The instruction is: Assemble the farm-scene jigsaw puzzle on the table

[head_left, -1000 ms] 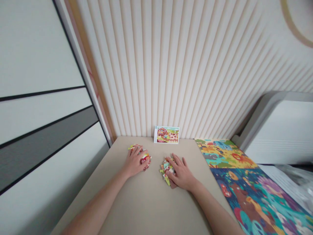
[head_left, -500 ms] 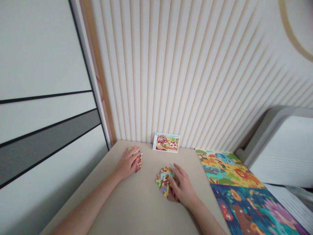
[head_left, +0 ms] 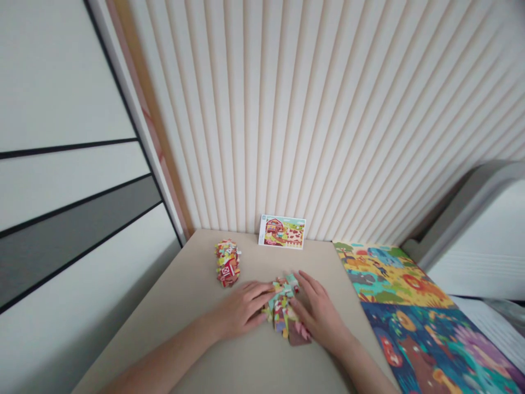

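Puzzle pieces [head_left: 281,314] lie piled on the bench [head_left: 258,364] between our left hand [head_left: 245,308], fingers outstretched, and right hand [head_left: 322,314], fingers loosely spread; we flank them, probably against scattering.

- The head camera is looking forward and down from above the near side of the beige, flat-topped table [head_left: 262,361].
- It is facing the cream, vertically ribbed wall [head_left: 254,109] behind the table.
- It is sitting near enough that the table is running off the bottom edge.
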The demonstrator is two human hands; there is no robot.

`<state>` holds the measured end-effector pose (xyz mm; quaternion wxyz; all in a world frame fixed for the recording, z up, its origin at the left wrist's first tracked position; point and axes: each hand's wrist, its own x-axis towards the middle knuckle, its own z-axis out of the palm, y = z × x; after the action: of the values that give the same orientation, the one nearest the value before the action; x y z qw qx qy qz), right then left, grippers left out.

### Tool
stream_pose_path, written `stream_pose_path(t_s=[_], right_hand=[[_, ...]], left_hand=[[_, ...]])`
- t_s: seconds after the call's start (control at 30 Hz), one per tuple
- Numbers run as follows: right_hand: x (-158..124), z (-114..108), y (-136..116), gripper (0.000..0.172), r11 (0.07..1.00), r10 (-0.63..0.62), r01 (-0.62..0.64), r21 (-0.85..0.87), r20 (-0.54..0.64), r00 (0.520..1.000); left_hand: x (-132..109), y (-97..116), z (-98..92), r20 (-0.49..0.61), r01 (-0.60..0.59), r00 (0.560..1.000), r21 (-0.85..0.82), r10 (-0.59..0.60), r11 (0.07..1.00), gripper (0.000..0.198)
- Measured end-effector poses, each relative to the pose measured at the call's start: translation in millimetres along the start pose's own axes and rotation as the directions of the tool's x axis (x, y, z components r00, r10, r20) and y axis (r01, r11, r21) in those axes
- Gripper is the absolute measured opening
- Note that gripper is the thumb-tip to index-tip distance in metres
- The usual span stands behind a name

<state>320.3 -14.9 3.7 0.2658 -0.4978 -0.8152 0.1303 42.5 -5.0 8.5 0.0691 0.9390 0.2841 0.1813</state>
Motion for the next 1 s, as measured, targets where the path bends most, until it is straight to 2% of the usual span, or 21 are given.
stream_pose_path(t_s=[0.07,0.13,0.3,0.37,0.43,0.5,0.57,0.63,0.7,0.77,0.87,1.0], right_hand=[[3,-1,12,0.045,0.996,0.085,-0.086,-0.023,-0.056,0.995],[4,-2,22,0.036,0.992,0.118,-0.121,-0.043,-0.068,0.991],[7,-11,25,0.033,0.983,0.173,-0.177,-0.041,-0.085,0.981],[6,-16,19,0.035,0.979,0.202,-0.201,0.014,-0.042,0.979],[5,-21,11,0.037,0.969,0.214,-0.22,0.113,0.063,0.975],[3,-25,3,0.037,0.952,0.193,-0.232,0.201,0.195,0.962],[0,-29,-3,0.045,0.95,0.148,-0.215,0.226,0.281,0.948],[-2,-30,-7,0.057,0.958,0.12,-0.192,0.212,0.311,0.943],[-4,-29,-10,0.06,0.96,0.128,-0.197,0.2,0.313,0.941],[-4,-29,-13,0.057,0.955,0.128,-0.205,0.213,0.327,0.936],[-4,-29,-20,0.051,0.955,0.043,-0.148,0.258,0.372,0.927],[-3,-27,-29,0.03,0.935,-0.043,-0.098,0.34,0.383,0.923]], left_hand=[[-3,-5,-0.7,-0.004,0.005,1.0,-0.05,-0.005,0.999,0.046],[-5,-8,-0.5,-0.019,0.014,1.0,-0.079,-0.015,0.997,0.047],[-6,-9,3.2,-0.025,0.049,0.998,-0.088,-0.052,0.995,0.055],[-6,-9,4.0,-0.022,0.049,0.998,-0.078,-0.051,0.996,0.053],[-6,-10,4.2,-0.03,0.046,0.998,-0.068,-0.048,0.997,0.052],[-6,-10,4.1,-0.042,0.043,0.998,-0.066,-0.046,0.997,0.051],[-5,-10,3.9,-0.048,0.04,0.998,-0.073,-0.043,0.997,0.05],[-5,-10,3.7,-0.041,0.044,0.998,-0.084,-0.047,0.996,0.048],[-4,-10,3.5,-0.036,0.057,0.998,-0.096,-0.06,0.994,0.044],[-4,-10,3.2,-0.039,0.067,0.997,-0.112,-0.072,0.991,0.036],[-4,-10,2.2,-0.045,0.058,0.997,-0.131,-0.065,0.99,0.02],[-4,-9,1.2,-0.049,0.04,0.998,-0.137,-0.048,0.99,0.014]])
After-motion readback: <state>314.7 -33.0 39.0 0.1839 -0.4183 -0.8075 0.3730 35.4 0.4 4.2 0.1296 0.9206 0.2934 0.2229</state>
